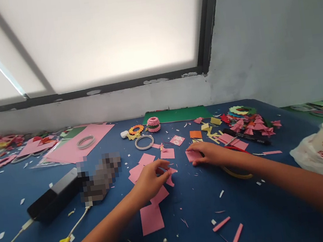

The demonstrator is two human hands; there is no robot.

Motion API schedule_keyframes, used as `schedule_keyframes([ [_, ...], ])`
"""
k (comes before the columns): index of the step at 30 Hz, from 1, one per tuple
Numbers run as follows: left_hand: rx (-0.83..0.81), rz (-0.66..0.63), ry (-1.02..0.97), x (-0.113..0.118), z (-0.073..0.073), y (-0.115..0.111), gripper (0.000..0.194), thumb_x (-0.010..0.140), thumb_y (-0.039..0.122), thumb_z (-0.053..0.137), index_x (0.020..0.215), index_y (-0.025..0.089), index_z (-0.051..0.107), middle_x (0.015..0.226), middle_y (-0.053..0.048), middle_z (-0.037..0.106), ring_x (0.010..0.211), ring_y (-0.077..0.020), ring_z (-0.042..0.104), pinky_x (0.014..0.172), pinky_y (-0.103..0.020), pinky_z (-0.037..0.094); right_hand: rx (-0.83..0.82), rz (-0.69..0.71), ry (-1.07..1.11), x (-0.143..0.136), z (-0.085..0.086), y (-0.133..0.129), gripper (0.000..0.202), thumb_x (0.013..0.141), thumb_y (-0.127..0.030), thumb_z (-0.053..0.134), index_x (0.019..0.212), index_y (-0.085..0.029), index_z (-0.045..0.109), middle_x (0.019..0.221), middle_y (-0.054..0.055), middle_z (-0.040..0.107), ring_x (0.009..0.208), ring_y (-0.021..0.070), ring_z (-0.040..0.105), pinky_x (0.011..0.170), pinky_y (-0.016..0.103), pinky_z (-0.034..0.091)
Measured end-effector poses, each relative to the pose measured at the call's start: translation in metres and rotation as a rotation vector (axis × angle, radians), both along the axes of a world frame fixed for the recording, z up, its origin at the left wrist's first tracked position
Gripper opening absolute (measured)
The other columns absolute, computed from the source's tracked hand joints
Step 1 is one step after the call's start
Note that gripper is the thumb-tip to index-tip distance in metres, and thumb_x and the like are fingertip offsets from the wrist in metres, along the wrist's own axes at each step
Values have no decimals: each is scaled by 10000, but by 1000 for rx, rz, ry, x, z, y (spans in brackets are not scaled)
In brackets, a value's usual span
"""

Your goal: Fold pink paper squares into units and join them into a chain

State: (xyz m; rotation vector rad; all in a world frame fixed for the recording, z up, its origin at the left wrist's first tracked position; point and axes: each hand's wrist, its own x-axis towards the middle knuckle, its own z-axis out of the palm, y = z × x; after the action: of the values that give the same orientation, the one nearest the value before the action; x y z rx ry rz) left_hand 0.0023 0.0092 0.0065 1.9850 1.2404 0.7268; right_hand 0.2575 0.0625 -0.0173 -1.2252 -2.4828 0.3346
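Paper is lying across the blue counter, and one small pink square, just right of the middle, is sitting flat beneath the right hand. That hand is resting its fingertips on the square, thumb and fingers standing apart without visibly gripping it. The left hand is hovering at about nine o'clock from there, half curled, a narrow gap showing between thumb and fingers and nothing visibly pinched. Around it, more pink squares are overlapping, with a loose one at seven o'clock. A tape roll is lying towards ten o'clock, and a black marker at three. The square is looking thin, nearly weightless and soft enough to crease or tear under a hard pinch; its bare edge or a corner is offering the best hold, taken lightly between fingertip and thumb.
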Motion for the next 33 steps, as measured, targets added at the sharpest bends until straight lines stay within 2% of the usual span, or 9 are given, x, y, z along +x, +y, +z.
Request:
schedule_keyframes([
  [4,106,91,77,-5,7,3,287,808,280,541,1076,184,585,1033,-67,609,965,-201,574,838,-355,469,1,41,7,3,1,9,296,828,-233,546,1106,-158,615,1073,103,638,981,229,590,868,361,452],
  [9,153,75,88,-2,13,-3,249,828,288,516,1043,191,598,1017,-56,605,977,-200,561,849,-351,454,-13,8,27,3,0,8,494,735,-333,666,1191,-173,562,1078,108,637,923,226,610,798,339,481],
  [15,156,47,56,0,10,-3,215,831,281,508,992,190,618,1020,-56,629,996,-206,571,863,-357,459,3,16,48,0,1,9,365,739,-270,655,1099,-207,639,904,63,675,793,184,616,718,288,471],
  [19,137,7,38,5,4,-5,171,827,271,516,918,188,634,1027,-51,643,1008,-210,577,900,-369,448,17,2,81,0,-4,2,336,788,-223,603,1122,-199,626,867,63,677,770,171,620,719,288,473],
  [21,137,-29,29,8,1,-6,163,826,262,520,912,188,637,1029,-49,644,998,-204,582,894,-363,457,20,2,93,1,-6,-2,348,788,-228,610,1134,-198,618,898,68,675,804,178,623,746,300,477],
  [23,151,-58,22,9,0,-7,161,832,257,514,905,189,640,1023,-50,645,982,-200,589,874,-356,473,25,1,106,2,-8,-5,394,760,-272,653,1144,-195,610,1016,89,651,924,204,605,820,329,467],
  [27,160,-87,16,9,3,-10,168,845,250,492,888,190,643,1020,-57,644,906,-189,616,787,-331,515,36,-27,125,4,-10,-5,501,738,-343,681,1193,-163,571,1221,138,558,1144,264,496,960,404,391],
  [30,165,-97,19,11,7,-13,166,844,239,492,881,191,646,1017,-58,647,851,-181,634,747,-317,528,37,-29,123,3,-10,-4,496,747,-329,675,1202,-166,564,1183,128,593,1106,259,530,948,399,406],
  [33,189,-108,27,14,8,-15,160,834,223,503,874,194,655,1006,-60,656,907,-194,626,789,-328,514,47,-31,116,1,-9,-4,436,766,-294,657,1183,-192,580,1146,105,620,1058,245,562,919,381,429],
])
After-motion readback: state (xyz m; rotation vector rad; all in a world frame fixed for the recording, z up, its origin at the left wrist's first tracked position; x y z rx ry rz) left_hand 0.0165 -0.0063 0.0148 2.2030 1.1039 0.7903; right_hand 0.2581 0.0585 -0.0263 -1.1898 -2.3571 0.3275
